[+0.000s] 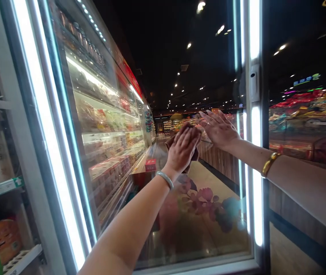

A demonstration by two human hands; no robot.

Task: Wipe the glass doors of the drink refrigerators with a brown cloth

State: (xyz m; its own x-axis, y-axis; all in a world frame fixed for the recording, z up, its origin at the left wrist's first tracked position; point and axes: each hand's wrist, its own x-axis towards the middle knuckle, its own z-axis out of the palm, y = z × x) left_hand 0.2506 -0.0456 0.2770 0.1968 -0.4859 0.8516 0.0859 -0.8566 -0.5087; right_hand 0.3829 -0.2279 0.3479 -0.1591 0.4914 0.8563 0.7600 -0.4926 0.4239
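My left hand [182,149] presses a brown cloth [194,154] against the glass door [180,233], fingers together over it. A pale bangle is on that wrist. To its right, my right hand [219,129] is spread with its fingers apart and holds nothing; a gold bangle [271,164] sits on that wrist. The right hand is at the glass, but whether it touches is hard to tell. Pink and blue flower prints [204,200] show on the lower part of the glass.
The door's lit frame [256,130] with a lock stands on the right. Shelves of goods [105,122] run along the left beyond the glass. Nearer left are open cooler shelves [1,189]. Heaped packages [309,110] lie at the far right.
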